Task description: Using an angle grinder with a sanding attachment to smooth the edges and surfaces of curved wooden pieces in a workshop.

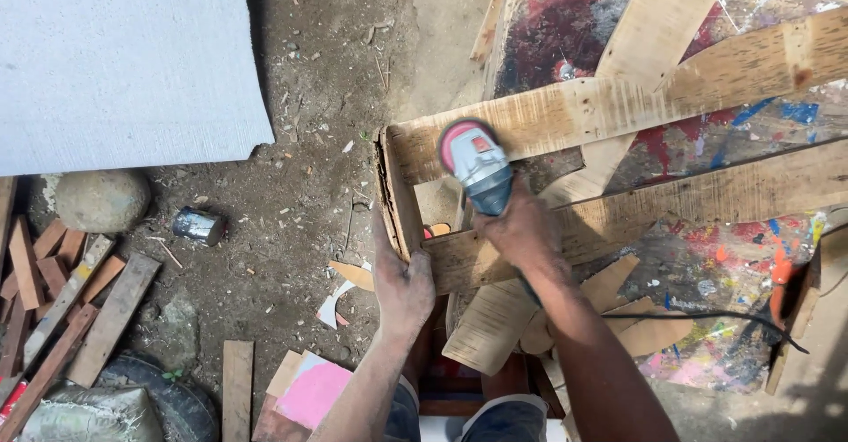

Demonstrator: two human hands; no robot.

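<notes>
Gripping the grey-bodied angle grinder with its red round sanding disc (475,161), the right hand (521,230) has its fingers wrapped tight round the tool's body, the disc lying just beyond the fingertips and pressed flat on the upper pale rough-sawn wooden slat (565,115) of a slatted pallet-like frame. That slat's long axis runs away to the right of the fingers and rises slightly; its near end stops just left of the disc, at the frame's corner. The left hand (402,279) clamps the frame's short upright end board (397,190), fingers curled over its edge and thumb on the lower slat (707,199), so this hand sits below and left of the disc, apart from it. Of the two, the right hand is the nearer to the disc. A black power cord (707,317) trails right from under the right forearm. Beyond the left fingers lies bare dirt ground (300,124), open room with only a small shiny metal can (198,226), a round grey stone (102,199) and a pile of scrap wooden strips (62,292) well apart. To the right of the fingers the slats cross over a paint-splashed board (698,142).
</notes>
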